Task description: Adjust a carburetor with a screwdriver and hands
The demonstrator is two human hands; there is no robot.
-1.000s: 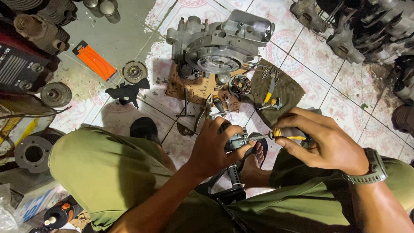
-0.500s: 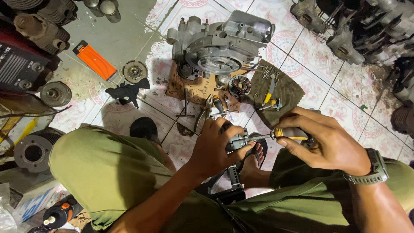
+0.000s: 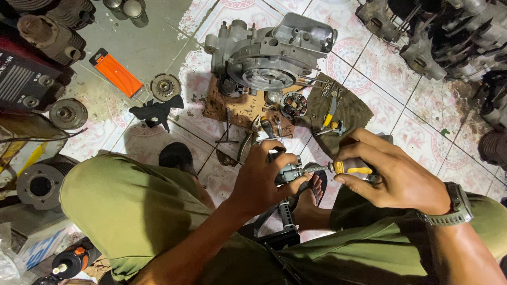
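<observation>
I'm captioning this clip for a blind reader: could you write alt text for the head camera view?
Seen from above, a seated person's left hand grips a small grey metal part while the right hand drives a yellow-handled screwdriver into it. Beyond, on the tiled floor, sit an engine casing, scattered tools and an orange package.

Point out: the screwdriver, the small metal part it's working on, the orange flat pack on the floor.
screwdriver (image 3: pixel 355 168), head view, on its yellow and grey handle in the right hand.
small metal part (image 3: pixel 289 172), head view, on its grey body beside the left hand's fingers.
orange flat pack (image 3: pixel 117 73), head view, middle of its orange face.
</observation>
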